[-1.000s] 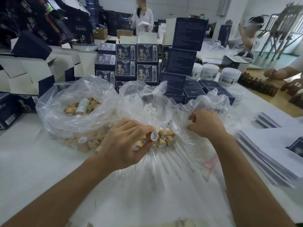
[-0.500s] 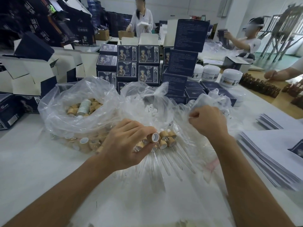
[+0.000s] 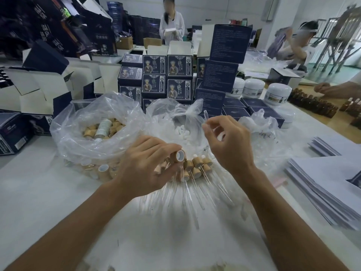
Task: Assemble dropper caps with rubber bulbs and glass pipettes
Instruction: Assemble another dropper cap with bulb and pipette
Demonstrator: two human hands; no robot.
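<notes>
White sheeting covers the table [image 3: 39, 192] where this person works, and nearest to them a fan of finished droppers [image 3: 195, 173] lies with tan collars bunched together and clear glass stems pointing back towards their body. Just above that heap the left hand [image 3: 148, 167] curls its fingers around a tan cap [image 3: 180, 155], turned so the white-lined open mouth faces to the right. The right hand [image 3: 228, 145] is the one that has changed: a second ago it was knuckles-down in the crumpled plastic on the right, and now it has lifted clear and pinches a glass pipette [image 3: 205, 116] between thumb and forefinger, the rounded tip poking up past the fingertips. Pipette and cap are near but not touching, so I would judge the fetch done and the next step to be feeding the glass into the cap's mouth; it needs lining up carefully, as thin glass pushed in crooked might snap. Behind the hands sit three clear bags: one of loose tan caps [image 3: 101, 130] to the left, one of white rubber bulbs [image 3: 181, 132] in the middle, and a rumpled bag [image 3: 259, 124] to the right. Further back stand dark printed cartons [image 3: 154, 77] and white jars [image 3: 254, 88], with other workers busy beyond.
</notes>
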